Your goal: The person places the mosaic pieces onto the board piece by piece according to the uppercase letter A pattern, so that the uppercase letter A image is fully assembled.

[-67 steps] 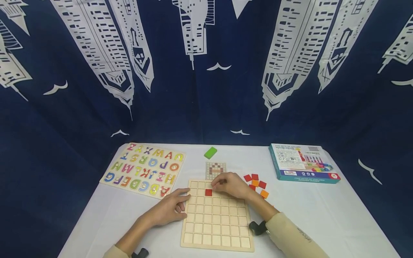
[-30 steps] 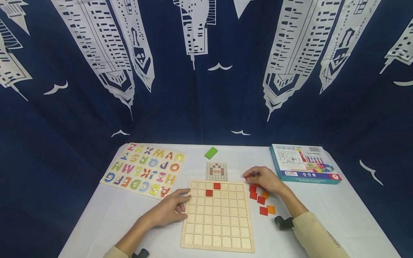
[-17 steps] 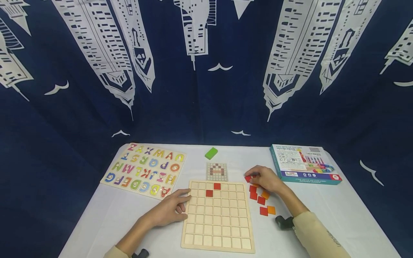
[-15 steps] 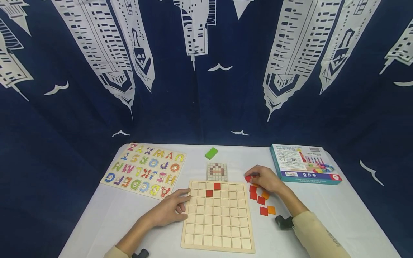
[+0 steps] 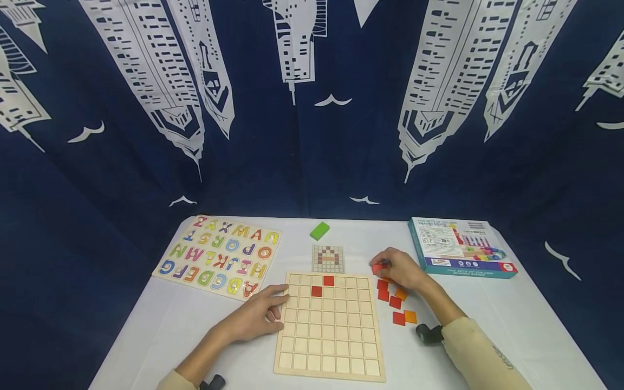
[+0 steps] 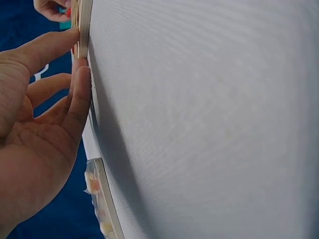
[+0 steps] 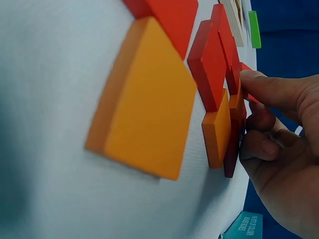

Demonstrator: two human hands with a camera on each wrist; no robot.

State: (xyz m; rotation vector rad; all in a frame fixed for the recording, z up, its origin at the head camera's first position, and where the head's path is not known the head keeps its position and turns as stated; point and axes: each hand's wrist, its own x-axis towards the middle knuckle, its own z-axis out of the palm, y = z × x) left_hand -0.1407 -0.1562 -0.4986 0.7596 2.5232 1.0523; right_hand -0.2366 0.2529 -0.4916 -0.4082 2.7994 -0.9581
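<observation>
A wooden grid board [image 5: 329, 336] lies in front of me, with one red tile [image 5: 329, 281] in its top row and another red tile [image 5: 317, 291] in the row below. My left hand [image 5: 255, 314] rests at the board's left edge, its thumb and fingers spread and touching the rim; the left wrist view shows the fingertips [image 6: 81, 74] against that edge. Over the loose tiles to the right, my right hand [image 5: 398, 269] pinches a red square tile [image 5: 377, 268] between thumb and fingers. Several red tiles and orange tiles [image 7: 144, 104] lie beneath and beside it.
A small pattern card [image 5: 328, 259] lies behind the board, with a green block [image 5: 319, 231] beyond it. An alphabet puzzle board [image 5: 214, 254] is at the left. A teal-edged box [image 5: 460, 249] stands at the back right, near the right hand.
My right hand has moved from the board's top row to the loose tiles at the right, leaving a red tile in that row, and now pinches another. My left hand has stayed in place.
</observation>
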